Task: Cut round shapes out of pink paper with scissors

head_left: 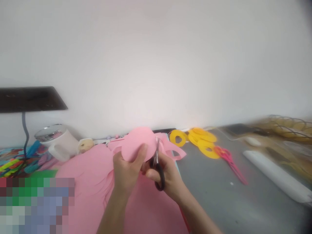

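Between thumb and fingers, my left hand (128, 170) grips a round piece of pink paper (138, 143), held up over the table. My right hand (168, 175) is closed round the black handles of a pair of scissors (158, 162). Their metal blades point upward along the right edge of the pink circle. Curved pink offcuts (174, 149) lie or hang just right of the blades; whether they are still joined to the circle I cannot tell. A heap of pink paper sheets (90, 169) spreads beneath and to the left of my hands.
Yellow paper rings (203, 141) and pink-handled scissors (231, 164) lie on the grey table (207, 195) to the right. Farther right is a long white object (275, 175). On the left stand a white mug (59, 143) and colourful small items (14, 162), below a dark panel (29, 98) with a cable.
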Action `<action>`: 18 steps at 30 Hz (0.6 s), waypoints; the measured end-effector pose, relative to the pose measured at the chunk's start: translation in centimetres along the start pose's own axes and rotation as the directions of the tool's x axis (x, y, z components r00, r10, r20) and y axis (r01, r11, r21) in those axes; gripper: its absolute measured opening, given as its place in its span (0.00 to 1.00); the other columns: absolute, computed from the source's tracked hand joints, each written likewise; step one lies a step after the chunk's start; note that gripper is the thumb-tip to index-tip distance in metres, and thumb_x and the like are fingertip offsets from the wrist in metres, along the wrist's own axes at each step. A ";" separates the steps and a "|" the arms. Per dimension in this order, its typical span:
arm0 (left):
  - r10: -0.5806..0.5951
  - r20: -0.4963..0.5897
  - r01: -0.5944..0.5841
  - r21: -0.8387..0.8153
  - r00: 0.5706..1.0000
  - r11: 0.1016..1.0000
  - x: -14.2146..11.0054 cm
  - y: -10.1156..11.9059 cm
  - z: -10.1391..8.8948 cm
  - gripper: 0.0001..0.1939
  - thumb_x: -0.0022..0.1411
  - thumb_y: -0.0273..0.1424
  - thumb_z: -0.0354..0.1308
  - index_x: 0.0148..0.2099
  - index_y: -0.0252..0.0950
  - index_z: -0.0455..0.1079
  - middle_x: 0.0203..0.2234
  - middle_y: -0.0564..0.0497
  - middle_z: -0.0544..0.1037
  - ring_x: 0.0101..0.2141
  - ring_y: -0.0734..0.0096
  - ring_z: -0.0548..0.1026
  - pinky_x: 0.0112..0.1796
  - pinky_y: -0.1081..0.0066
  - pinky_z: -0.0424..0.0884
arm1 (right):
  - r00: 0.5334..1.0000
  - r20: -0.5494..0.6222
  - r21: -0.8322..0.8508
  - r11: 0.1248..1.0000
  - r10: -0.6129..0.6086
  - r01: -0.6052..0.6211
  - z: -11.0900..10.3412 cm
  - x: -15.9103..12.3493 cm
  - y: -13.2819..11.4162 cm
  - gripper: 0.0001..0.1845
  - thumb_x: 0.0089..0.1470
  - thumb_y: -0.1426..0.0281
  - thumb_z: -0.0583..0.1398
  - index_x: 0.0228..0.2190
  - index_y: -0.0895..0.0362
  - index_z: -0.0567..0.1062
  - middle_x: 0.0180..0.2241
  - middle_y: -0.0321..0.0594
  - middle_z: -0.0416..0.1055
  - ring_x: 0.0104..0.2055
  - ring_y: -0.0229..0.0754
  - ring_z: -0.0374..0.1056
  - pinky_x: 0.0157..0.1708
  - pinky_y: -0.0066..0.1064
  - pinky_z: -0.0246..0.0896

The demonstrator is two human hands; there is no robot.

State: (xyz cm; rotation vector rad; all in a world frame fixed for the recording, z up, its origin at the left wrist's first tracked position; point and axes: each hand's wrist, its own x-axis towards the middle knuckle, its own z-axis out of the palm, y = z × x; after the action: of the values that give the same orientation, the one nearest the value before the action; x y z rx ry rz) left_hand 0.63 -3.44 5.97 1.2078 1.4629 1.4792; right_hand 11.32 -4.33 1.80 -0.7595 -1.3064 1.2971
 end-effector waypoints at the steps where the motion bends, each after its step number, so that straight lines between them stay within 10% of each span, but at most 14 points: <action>1: -0.003 -0.001 0.003 -0.005 1.000 1.000 0.0 0.0 0.0 0.20 0.48 0.35 0.64 0.13 0.36 0.60 0.08 0.57 0.63 0.13 0.79 0.63 0.14 0.78 0.60 | 1.000 0.001 0.011 1.000 0.001 -0.001 0.0 0.0 0.0 0.22 0.44 0.52 0.67 0.27 0.56 0.70 0.23 0.34 0.64 0.25 0.37 0.56 0.25 0.30 0.54; 11: -0.007 0.017 0.009 -0.064 1.000 0.998 0.2 0.1 0.1 0.21 0.49 0.33 0.64 0.12 0.36 0.60 0.07 0.57 0.62 0.11 0.79 0.61 0.13 0.77 0.60 | 0.977 -0.201 -0.036 0.996 0.072 -0.081 0.0 -0.2 -0.3 0.11 0.47 0.62 0.63 0.29 0.56 0.69 0.20 0.32 0.66 0.23 0.38 0.64 0.25 0.29 0.60; 16: -0.121 -0.207 0.069 -0.243 0.971 0.968 2.4 -1.4 -0.4 0.16 0.54 0.34 0.61 0.18 0.33 0.66 0.11 0.54 0.67 0.14 0.77 0.64 0.15 0.76 0.63 | 0.913 -0.400 -0.044 0.993 0.082 -0.109 -0.4 -0.1 -0.2 0.22 0.50 0.61 0.62 0.45 0.58 0.68 0.19 0.30 0.67 0.24 0.39 0.67 0.28 0.31 0.64; 18: -0.306 -0.362 0.069 -0.541 0.881 0.838 3.7 -2.1 -0.8 0.06 0.54 0.27 0.61 0.27 0.32 0.68 0.17 0.54 0.72 0.16 0.77 0.67 0.17 0.76 0.66 | 0.894 -0.428 -0.047 0.985 0.129 -0.164 -0.5 0.0 -0.2 0.28 0.51 0.59 0.62 0.49 0.60 0.65 0.19 0.32 0.69 0.23 0.39 0.66 0.28 0.32 0.64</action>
State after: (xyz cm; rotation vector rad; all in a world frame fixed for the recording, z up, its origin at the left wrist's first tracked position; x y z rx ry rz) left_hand -1.55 0.05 4.41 0.3971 1.2787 1.9156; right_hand 11.85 -4.29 1.92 -1.1470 -0.9655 1.1164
